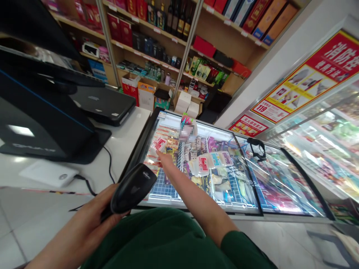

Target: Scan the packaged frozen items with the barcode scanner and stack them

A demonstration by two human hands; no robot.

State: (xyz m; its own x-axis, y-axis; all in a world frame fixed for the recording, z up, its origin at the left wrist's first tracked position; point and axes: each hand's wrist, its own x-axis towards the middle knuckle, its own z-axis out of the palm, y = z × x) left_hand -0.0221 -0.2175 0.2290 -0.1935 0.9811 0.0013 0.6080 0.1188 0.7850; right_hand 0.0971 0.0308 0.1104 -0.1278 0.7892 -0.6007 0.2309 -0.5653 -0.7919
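My left hand is wrapped around the handle of a black barcode scanner, whose head points up and to the right. Stretched forward over a glass-topped chest freezer, my right hand pinches the near edge of a small clear packet with a red-and-white label. To the right of that hand, several similar packets lie overlapping on the glass: one has a red label, another a blue label. A pink-and-white bundle, partly blurred out, rests near the freezer's far edge.
At the left, a black checkout terminal and a black cash drawer stand on a white counter. A white box-shaped device with a cable sits near its edge. Shelves of bottles and boxes rise behind. A black handle is on the freezer lid.
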